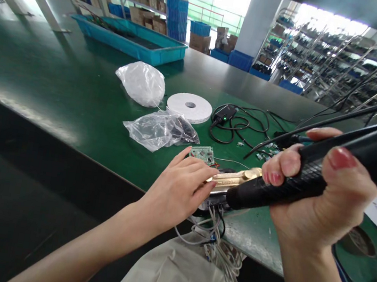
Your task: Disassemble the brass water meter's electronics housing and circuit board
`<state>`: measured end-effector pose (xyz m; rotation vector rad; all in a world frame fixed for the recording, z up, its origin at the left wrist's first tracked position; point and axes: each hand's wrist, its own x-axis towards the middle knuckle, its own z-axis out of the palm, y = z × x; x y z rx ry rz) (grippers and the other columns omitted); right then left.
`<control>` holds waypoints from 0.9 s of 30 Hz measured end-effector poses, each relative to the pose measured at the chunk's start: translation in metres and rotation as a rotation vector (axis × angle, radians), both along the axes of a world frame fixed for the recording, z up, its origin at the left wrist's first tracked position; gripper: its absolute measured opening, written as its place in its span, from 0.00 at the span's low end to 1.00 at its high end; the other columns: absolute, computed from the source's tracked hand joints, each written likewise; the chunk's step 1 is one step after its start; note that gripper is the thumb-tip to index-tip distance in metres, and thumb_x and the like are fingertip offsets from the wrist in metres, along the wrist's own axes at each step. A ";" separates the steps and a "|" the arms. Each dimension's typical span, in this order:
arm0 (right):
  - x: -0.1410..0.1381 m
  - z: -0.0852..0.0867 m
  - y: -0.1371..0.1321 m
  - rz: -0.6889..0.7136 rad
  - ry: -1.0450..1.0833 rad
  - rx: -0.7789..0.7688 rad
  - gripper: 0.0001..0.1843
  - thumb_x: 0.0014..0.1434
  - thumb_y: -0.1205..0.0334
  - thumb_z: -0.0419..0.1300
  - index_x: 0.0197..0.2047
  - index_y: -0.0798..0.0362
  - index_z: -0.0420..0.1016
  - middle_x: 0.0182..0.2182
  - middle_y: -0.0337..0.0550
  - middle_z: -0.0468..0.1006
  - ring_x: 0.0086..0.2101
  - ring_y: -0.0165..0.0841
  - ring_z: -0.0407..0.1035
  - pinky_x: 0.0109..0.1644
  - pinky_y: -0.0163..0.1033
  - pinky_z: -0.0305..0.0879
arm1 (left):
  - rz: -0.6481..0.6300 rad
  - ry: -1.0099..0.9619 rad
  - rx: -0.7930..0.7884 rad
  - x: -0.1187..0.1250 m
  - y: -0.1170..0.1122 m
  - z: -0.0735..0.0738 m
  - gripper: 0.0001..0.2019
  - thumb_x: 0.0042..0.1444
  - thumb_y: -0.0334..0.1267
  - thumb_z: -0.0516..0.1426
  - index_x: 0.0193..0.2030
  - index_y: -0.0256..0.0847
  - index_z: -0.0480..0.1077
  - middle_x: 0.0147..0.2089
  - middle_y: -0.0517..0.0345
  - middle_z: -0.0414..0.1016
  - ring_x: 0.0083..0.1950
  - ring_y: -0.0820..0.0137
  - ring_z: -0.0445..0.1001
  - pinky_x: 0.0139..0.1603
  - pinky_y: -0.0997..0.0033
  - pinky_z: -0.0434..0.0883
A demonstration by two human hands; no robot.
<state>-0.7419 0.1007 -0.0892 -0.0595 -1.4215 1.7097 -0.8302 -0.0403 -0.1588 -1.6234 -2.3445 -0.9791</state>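
Observation:
My right hand [320,214] is wrapped round a black electric screwdriver [251,194], slanted down to the left. Its front end reaches the gold-coloured metal part [230,182] at the bench edge; the bit is hidden. The fingertips and thumb of my left hand [177,189] close on the left end of that part. Beneath it sits a dark, shiny-rimmed housing [204,206], mostly covered. A bundle of grey cables [211,233] hangs from it towards my lap. Just beyond my left fingers lies a green circuit board [203,154] with thin wires.
A white tape reel [200,109], plastic bags [147,132] and a black cable with a small box [226,114] lie on the green bench. Farther back stands a blue tray [152,52]. Small parts [261,156] lie near the screwdriver. At right is a brown tape roll [358,242].

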 end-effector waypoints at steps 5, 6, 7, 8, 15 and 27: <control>-0.001 0.001 -0.001 0.007 0.001 0.021 0.08 0.52 0.61 0.56 0.35 0.52 0.72 0.16 0.33 0.64 0.15 0.25 0.57 0.17 0.34 0.55 | 0.001 -0.006 -0.007 0.001 -0.001 -0.002 0.09 0.63 0.34 0.51 0.47 0.42 0.70 0.46 0.59 0.76 0.48 0.69 0.72 0.67 0.48 0.48; 0.000 0.002 -0.001 0.010 -0.001 0.023 0.08 0.52 0.61 0.56 0.35 0.52 0.72 0.16 0.33 0.64 0.15 0.25 0.57 0.17 0.34 0.55 | 0.000 -0.007 -0.008 0.001 -0.001 -0.002 0.09 0.63 0.34 0.51 0.47 0.42 0.70 0.46 0.59 0.76 0.48 0.69 0.72 0.67 0.48 0.48; 0.000 0.002 -0.002 0.010 -0.003 0.028 0.08 0.52 0.61 0.56 0.35 0.52 0.72 0.16 0.33 0.64 0.15 0.25 0.57 0.17 0.34 0.55 | 0.001 -0.006 -0.007 0.001 -0.001 -0.002 0.09 0.63 0.34 0.51 0.47 0.42 0.70 0.46 0.59 0.76 0.48 0.69 0.72 0.67 0.48 0.48; 0.000 0.002 -0.003 0.008 -0.003 0.035 0.08 0.52 0.61 0.56 0.35 0.52 0.72 0.16 0.33 0.64 0.15 0.25 0.57 0.17 0.34 0.55 | 0.003 -0.005 -0.007 0.001 -0.001 -0.002 0.09 0.63 0.34 0.51 0.46 0.42 0.70 0.46 0.59 0.76 0.48 0.69 0.72 0.67 0.48 0.48; 0.001 0.004 -0.006 -0.024 -0.017 0.082 0.07 0.52 0.61 0.55 0.34 0.51 0.72 0.16 0.33 0.63 0.15 0.25 0.57 0.17 0.34 0.55 | 0.004 0.006 0.005 -0.001 0.000 -0.003 0.09 0.63 0.35 0.51 0.46 0.42 0.70 0.45 0.58 0.76 0.48 0.69 0.72 0.67 0.46 0.49; -0.004 0.001 -0.020 -0.060 -0.101 0.092 0.09 0.48 0.65 0.64 0.33 0.48 0.68 0.18 0.30 0.64 0.16 0.26 0.58 0.20 0.36 0.57 | 0.012 0.021 0.034 -0.002 0.003 -0.007 0.07 0.62 0.34 0.52 0.42 0.42 0.70 0.41 0.61 0.77 0.45 0.69 0.74 0.65 0.49 0.54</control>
